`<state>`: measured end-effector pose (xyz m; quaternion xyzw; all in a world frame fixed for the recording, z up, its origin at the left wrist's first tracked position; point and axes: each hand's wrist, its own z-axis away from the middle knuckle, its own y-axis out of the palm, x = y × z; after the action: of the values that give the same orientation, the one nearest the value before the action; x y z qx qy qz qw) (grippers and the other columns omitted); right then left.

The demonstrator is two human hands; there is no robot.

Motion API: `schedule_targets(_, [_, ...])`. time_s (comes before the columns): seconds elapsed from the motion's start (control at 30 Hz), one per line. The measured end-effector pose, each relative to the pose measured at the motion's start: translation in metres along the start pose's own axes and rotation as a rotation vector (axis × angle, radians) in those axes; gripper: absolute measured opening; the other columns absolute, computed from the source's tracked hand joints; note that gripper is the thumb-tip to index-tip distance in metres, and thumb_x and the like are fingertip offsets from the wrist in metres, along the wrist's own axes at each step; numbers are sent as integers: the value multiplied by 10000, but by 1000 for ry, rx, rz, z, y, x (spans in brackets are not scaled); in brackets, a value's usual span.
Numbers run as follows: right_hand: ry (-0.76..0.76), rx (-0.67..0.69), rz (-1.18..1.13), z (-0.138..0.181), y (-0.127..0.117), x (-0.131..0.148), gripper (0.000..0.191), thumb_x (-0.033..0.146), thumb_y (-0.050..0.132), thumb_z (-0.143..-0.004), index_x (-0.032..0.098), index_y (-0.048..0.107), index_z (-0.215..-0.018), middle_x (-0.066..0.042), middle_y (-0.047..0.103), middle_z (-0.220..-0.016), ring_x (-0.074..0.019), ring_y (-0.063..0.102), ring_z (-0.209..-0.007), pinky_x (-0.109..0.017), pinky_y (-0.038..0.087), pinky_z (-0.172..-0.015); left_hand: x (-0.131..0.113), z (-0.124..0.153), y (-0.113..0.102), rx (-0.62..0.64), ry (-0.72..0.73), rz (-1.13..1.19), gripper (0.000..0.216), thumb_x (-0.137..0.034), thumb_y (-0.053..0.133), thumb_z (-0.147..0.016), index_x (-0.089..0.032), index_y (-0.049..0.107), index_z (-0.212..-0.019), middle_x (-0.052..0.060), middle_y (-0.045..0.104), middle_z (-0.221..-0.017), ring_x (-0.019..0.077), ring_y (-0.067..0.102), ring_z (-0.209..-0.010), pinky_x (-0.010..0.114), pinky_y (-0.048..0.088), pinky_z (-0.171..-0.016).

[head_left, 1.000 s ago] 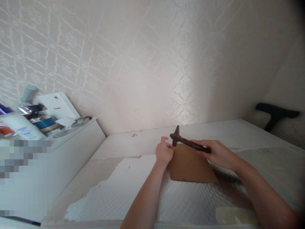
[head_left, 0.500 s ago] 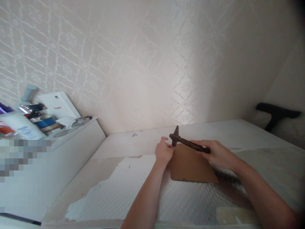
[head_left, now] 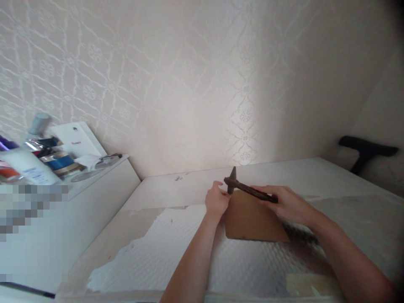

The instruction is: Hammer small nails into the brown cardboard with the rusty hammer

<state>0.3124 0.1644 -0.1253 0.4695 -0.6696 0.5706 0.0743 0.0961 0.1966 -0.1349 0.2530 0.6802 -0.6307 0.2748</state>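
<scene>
My right hand (head_left: pixel 288 204) grips the dark handle of a hammer (head_left: pixel 232 182). The hammer's head is over the far left corner of a thin brown board (head_left: pixel 254 219), very close to the fingertips of my left hand (head_left: pixel 217 198). Those fingertips are pinched together at that corner; whatever is between them is hidden or too small to make out. Beneath the board lies a silvery textured sheet (head_left: pixel 148 256) with a ragged edge, on a white tabletop (head_left: pixel 271 168).
Several small nail-like bits (head_left: pixel 179 179) lie near the wall. To the left, a white cabinet (head_left: pixel 104 202) bears a tube (head_left: pixel 33 168), jars and a white box (head_left: pixel 77 136). A black T-shaped piece (head_left: pixel 368 147) stands at the right. Patterned wallpaper (head_left: pixel 189 84) rises behind.
Almost nothing differs. Both hands, the hammer and the board keep nearly the same places, with only a tiny shift of the hammer to the left.
</scene>
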Motion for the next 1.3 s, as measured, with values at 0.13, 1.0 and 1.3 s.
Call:
schedule_targets(0.13, [19, -80, -6, 0, 0, -3, 464, 195, 564, -777, 260, 636, -1230, -14, 649, -1222, -289, 603, -1116, -410, 462, -969, 2, -1, 1, -2, 1, 17, 423, -121, 679, -737, -221, 506, -1110, 5, 736, -876, 189, 664, -897, 279, 448, -790])
schedule_targets(1.0, [14, -9, -42, 0, 0, -2, 486, 192, 574, -755, 293, 635, -1226, 5, 643, -1231, -289, 592, -1134, -417, 474, -963, 26, -20, -9, 193, 3, -16, 373, -196, 789, -621, -208, 712, -985, 42, 685, -945, 170, 647, -835, 241, 490, -757])
schedule_targets(1.3, [7, -13, -34, 0, -1, 1, 463, 198, 566, -765, 301, 648, -1209, 16, 659, -1207, -289, 610, -1107, -401, 496, -932, 25, -19, -9, 187, -10, -8, 382, -176, 776, -630, -203, 706, -1005, 55, 684, -986, 175, 648, -831, 242, 492, -741])
